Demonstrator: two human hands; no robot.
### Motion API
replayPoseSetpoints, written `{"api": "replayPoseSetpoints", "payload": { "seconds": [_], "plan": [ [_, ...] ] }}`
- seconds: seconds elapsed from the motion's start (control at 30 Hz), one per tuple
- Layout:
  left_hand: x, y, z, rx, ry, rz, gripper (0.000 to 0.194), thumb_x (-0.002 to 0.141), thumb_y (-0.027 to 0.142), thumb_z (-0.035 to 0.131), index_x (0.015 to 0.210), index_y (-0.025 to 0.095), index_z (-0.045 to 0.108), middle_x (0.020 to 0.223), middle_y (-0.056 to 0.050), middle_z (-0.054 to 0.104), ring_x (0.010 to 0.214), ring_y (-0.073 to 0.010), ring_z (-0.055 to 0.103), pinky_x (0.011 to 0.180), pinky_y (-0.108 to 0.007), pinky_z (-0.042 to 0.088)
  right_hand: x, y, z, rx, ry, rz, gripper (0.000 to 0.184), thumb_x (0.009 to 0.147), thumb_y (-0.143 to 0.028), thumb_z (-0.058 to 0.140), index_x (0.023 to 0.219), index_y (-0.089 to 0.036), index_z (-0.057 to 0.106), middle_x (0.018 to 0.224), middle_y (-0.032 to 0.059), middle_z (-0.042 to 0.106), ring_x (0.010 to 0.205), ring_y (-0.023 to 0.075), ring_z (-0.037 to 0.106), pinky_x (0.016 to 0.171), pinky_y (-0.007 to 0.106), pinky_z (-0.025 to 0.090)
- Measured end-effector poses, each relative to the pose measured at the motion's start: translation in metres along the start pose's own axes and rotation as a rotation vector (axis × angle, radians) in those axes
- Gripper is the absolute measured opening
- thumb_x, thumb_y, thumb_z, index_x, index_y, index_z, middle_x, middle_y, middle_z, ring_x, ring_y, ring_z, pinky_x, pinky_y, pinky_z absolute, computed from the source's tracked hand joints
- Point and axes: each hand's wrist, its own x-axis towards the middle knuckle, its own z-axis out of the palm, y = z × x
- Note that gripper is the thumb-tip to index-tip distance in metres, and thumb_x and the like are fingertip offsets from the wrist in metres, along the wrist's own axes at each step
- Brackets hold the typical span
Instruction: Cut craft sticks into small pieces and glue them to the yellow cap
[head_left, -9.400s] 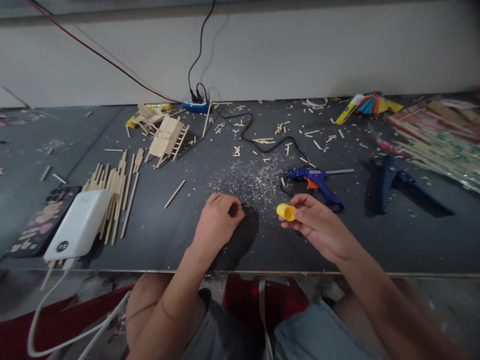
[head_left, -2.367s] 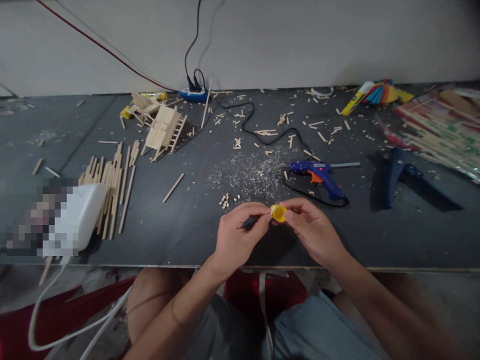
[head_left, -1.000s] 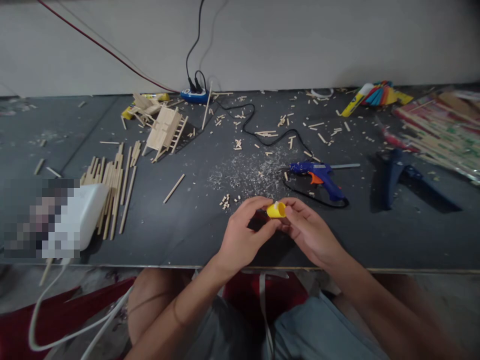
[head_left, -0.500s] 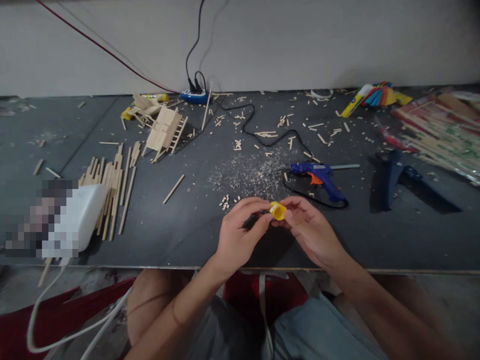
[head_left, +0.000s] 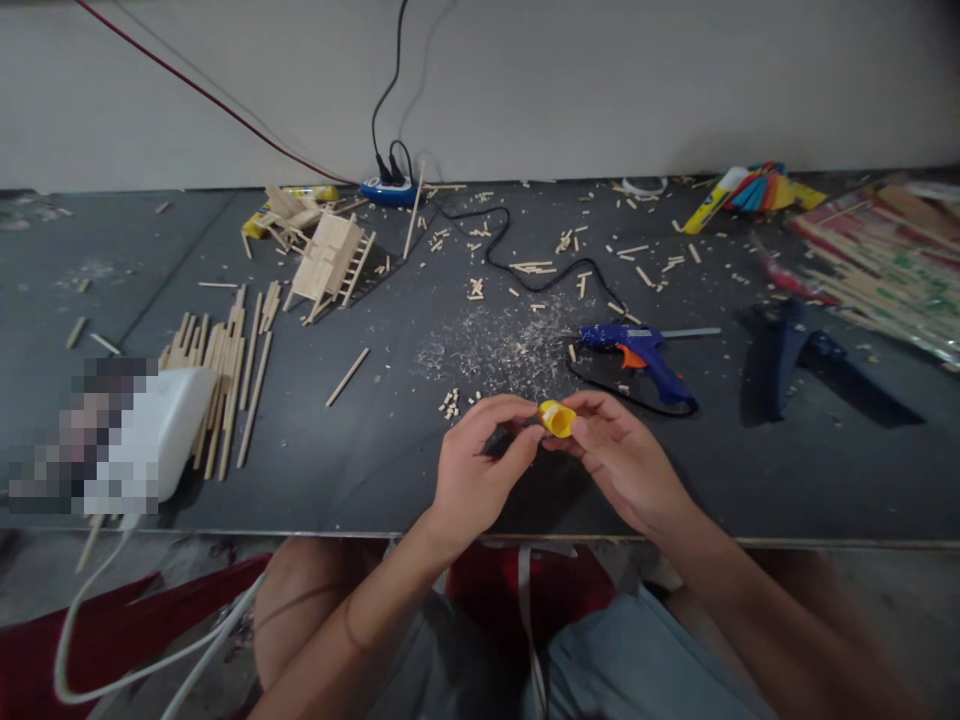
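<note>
Between my two hands is a small yellow hollow piece [head_left: 557,420], round and cap-like, its open end tilted up toward me. My left hand [head_left: 480,460] pinches its left side with thumb and forefinger. On the opposite side, the thumb and fingers of my right hand [head_left: 626,460] grip its edge. It is held above the table near the front edge. Just beyond my right hand lies a blue glue gun [head_left: 651,358] with an orange trigger and a glue stick in its back. A few tiny wood bits [head_left: 450,403] lie ahead of my left hand.
Wooden sticks [head_left: 232,390] lie at left beside a white device [head_left: 180,420], partly pixelated. Behind them stands a small stick-built model [head_left: 330,255]. A blue power socket [head_left: 388,190] sits by the wall. At right are a dark blue tool [head_left: 787,365] and packaged sticks [head_left: 892,270].
The yellow piece has turned slightly in my fingers, showing a little more of its hollow inside. Both hands stay in nearly the same place.
</note>
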Motion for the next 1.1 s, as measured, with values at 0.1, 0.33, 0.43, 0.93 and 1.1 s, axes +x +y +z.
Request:
{"api": "replayPoseSetpoints", "payload": {
  "seconds": [0.1,0.33,0.43,0.93,1.1],
  "plan": [
    [0.0,-0.002,0.0,0.028,-0.053,-0.024,0.027,0.078,0.019,0.063,0.105,0.019,0.061,0.105,-0.008,0.062,0.088,-0.0146,0.061,0.08,-0.028,0.051,0.001,-0.002,0.002,0.036,0.007,0.027,0.016,0.077,-0.031,0.068,0.09,-0.026,0.061,0.091,-0.0019,0.064,0.084,0.014,0.062,0.079,0.032,0.051],
    [0.001,0.002,0.0,0.051,-0.143,-0.025,0.027,0.078,0.023,0.064,0.105,0.02,0.061,0.105,-0.007,0.064,0.1,-0.0178,0.059,0.091,-0.033,0.047,0.0,-0.004,0.003,0.051,-0.075,0.099,0.016,0.079,-0.034,0.066,0.09,-0.025,0.06,0.09,-0.001,0.066,0.083,0.0137,0.063,0.08,0.031,0.051],
    [0.0,0.002,0.0,-0.004,-0.146,-0.096,0.026,0.077,0.024,0.065,0.103,0.019,0.061,0.101,-0.006,0.066,0.094,-0.0168,0.061,0.087,-0.031,0.049,0.0,-0.008,0.0,0.011,-0.089,0.122,0.016,0.082,-0.036,0.062,0.092,-0.025,0.059,0.089,-0.0001,0.066,0.077,0.0136,0.063,0.073,0.03,0.052],
    [0.0,-0.002,0.001,-0.135,-0.078,-0.19,0.027,0.077,0.027,0.064,0.103,0.017,0.062,0.095,-0.007,0.068,0.082,-0.0135,0.064,0.075,-0.025,0.054,0.031,-0.078,-0.095,-0.795,0.5,0.037,0.023,0.068,-0.034,0.073,0.085,-0.023,0.063,0.086,0.0027,0.063,0.084,0.0169,0.059,0.075,0.03,0.044],
    [0.0,-0.004,0.001,-0.15,-0.081,-0.203,0.027,0.078,0.028,0.064,0.103,0.017,0.061,0.095,-0.007,0.067,0.083,-0.0142,0.063,0.075,-0.025,0.053,0.044,-0.059,-0.101,-0.777,0.427,0.058,0.044,0.057,-0.029,0.08,0.095,-0.025,0.057,0.08,0.0016,0.066,0.072,0.0197,0.061,0.054,0.029,0.05]
  ]
}}
